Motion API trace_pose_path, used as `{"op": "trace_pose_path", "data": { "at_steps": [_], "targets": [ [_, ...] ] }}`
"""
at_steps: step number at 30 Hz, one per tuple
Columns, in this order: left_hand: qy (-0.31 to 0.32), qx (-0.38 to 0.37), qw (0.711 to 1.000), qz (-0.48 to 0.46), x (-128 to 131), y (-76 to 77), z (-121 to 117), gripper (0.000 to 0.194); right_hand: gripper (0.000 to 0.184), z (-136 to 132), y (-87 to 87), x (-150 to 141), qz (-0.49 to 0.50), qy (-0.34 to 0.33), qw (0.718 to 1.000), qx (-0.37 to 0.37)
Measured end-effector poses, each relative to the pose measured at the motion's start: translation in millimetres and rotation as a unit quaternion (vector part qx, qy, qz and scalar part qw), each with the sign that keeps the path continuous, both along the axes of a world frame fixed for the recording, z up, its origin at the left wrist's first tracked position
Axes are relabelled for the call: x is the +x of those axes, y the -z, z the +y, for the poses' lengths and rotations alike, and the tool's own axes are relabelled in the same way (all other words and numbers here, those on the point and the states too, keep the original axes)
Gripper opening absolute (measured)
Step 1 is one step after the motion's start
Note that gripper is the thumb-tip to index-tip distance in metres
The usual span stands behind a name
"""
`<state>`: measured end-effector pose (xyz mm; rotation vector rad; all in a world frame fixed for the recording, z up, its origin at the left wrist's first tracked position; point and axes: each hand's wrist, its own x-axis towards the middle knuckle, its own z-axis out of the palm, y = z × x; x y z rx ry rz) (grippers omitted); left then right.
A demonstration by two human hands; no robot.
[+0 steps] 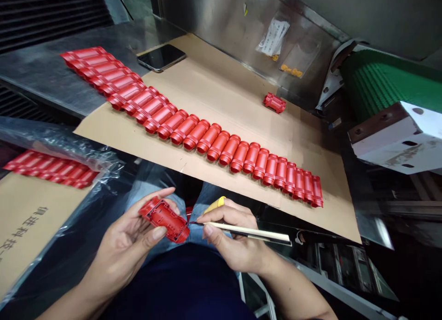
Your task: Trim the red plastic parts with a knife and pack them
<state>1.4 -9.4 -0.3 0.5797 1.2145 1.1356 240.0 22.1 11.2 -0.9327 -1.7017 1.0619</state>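
Note:
My left hand [133,235] grips a red ribbed plastic part [165,218] over my lap, fingers wrapped round it. My right hand [229,239] pinches a slim knife-like tool [248,231] with a pale handle, its tip touching the right end of that part. A yellow piece [216,204] shows above my right fingers. Beyond my hands, a long row of the same red parts [207,138] lies side by side on a cardboard sheet [224,90].
One lone red part [274,102] lies near the far edge of the cardboard. A black phone [161,57] rests at its far left corner. More red parts [51,168] sit in a plastic-lined box at left. A green conveyor [386,78] and white metal block [397,136] stand at right.

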Motion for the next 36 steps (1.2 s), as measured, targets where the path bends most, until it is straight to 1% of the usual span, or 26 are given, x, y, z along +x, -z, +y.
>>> {"op": "trace_pose_path", "data": {
  "at_steps": [3,6,9,11,14,16,18,21,23,24,25,27,28,29,30,32,33,35,36],
  "targets": [
    [0.013,-0.002,1.000,-0.011,-2.1,-1.3,1.2,0.064,0.018,1.6,-3.3,1.1,0.025,-0.008,1.000,-0.017],
    [0.016,0.003,1.000,-0.018,-4.1,-0.3,1.9,0.066,0.020,0.8,-6.0,3.7,0.029,-0.002,0.999,-0.038],
    [0.015,-0.006,1.000,-0.008,-5.0,2.0,1.5,0.071,0.015,-2.1,-3.8,3.7,0.004,0.008,1.000,-0.004],
    [0.016,0.001,1.000,0.010,-4.7,3.2,0.2,0.072,0.016,-3.9,0.5,0.9,-0.025,0.016,0.999,0.022],
    [0.023,0.030,0.998,0.060,-2.7,3.1,-3.2,0.070,0.015,-4.4,7.7,-6.1,-0.066,0.011,0.997,0.026],
    [0.027,0.050,0.994,0.092,-1.0,2.2,-5.6,0.069,0.012,-3.7,10.6,-11.1,-0.073,0.002,0.997,0.022],
    [0.026,0.062,0.992,0.106,0.5,1.4,-7.3,0.068,0.012,-3.1,11.7,-15.4,-0.079,-0.006,0.997,0.024],
    [0.013,0.052,0.994,0.100,1.4,0.7,-6.6,0.066,0.011,-3.5,12.5,-18.2,-0.127,-0.003,0.989,0.080],
    [0.001,0.037,0.997,0.070,1.1,0.5,-3.8,0.066,0.010,-3.7,13.8,-15.6,-0.153,0.013,0.983,0.102],
    [-0.004,0.030,0.998,0.048,0.9,0.3,-2.0,0.067,0.009,-3.4,14.5,-12.6,-0.158,0.011,0.983,0.089],
    [-0.008,0.024,0.999,0.023,0.6,0.1,-0.1,0.068,0.009,-3.1,15.3,-8.6,-0.163,-0.007,0.985,0.059],
    [-0.012,0.015,1.000,-0.013,0.3,-0.1,2.9,0.066,0.019,-2.5,16.1,1.0,-0.174,-0.063,0.983,-0.008],
    [-0.011,0.016,1.000,-0.018,0.4,0.0,3.6,0.064,0.026,-2.6,16.0,5.6,-0.179,-0.076,0.981,-0.026],
    [-0.012,0.019,1.000,-0.012,0.6,0.3,3.6,0.063,0.029,-3.2,15.5,9.6,-0.179,-0.073,0.981,-0.029],
    [-0.013,0.026,1.000,0.005,1.0,0.9,3.0,0.061,0.028,-4.4,14.7,12.6,-0.171,-0.052,0.984,-0.017],
    [-0.017,0.049,0.997,0.061,1.8,2.5,0.2,0.060,0.013,-8.2,12.4,15.2,-0.133,-0.002,0.990,0.038],
    [-0.020,0.065,0.993,0.092,2.0,3.5,-1.6,0.058,0.018,-10.5,11.2,14.8,-0.112,0.007,0.991,0.072],
    [-0.024,0.105,0.983,0.147,1.9,5.2,-4.8,0.052,0.041,-14.5,9.5,11.5,-0.074,-0.010,0.989,0.131],
    [-0.025,0.129,0.977,0.169,1.7,5.9,-5.9,0.049,0.048,-15.9,9.1,9.2,-0.061,-0.025,0.987,0.150]
  ]
}}
